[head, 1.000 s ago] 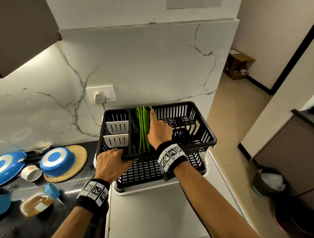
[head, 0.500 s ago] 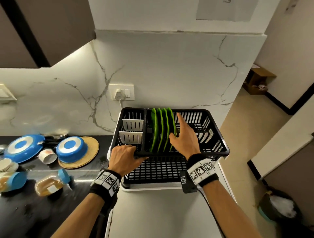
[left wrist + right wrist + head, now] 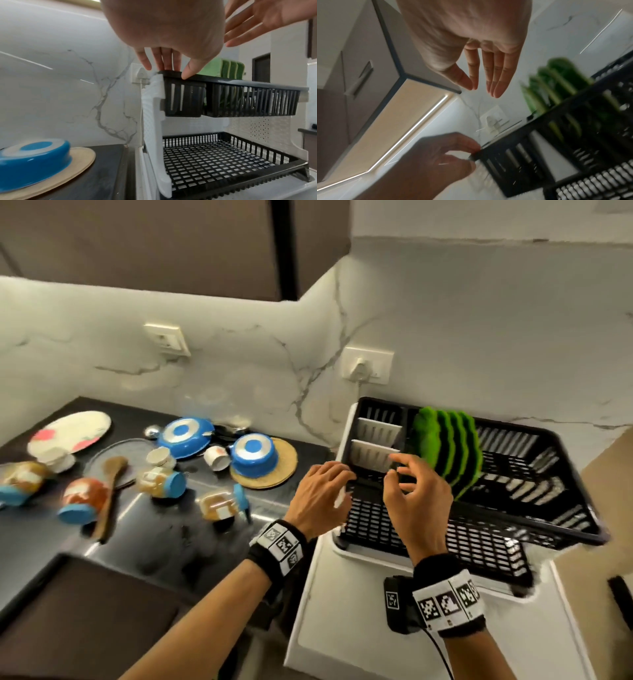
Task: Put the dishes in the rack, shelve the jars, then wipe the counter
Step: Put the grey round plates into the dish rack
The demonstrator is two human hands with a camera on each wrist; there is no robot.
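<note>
Both hands empty: left hand point(image 3: 320, 494) fingertips resting on the black two-tier plastic dish rack point(image 3: 534, 474) rim, right hand point(image 3: 416, 491) hovering relaxed. Green plates point(image 3: 445, 446) stand racked; tipped blue-lidded jars point(image 3: 161, 482) on the dark desk point(image 3: 164, 542) could roll if knocked.

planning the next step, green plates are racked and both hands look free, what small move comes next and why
Probably reach the left hand to the nearer blue bowl on the round mat. The green plates stand in the rack, neither hand holds anything, and dishes remain on the counter.
</note>
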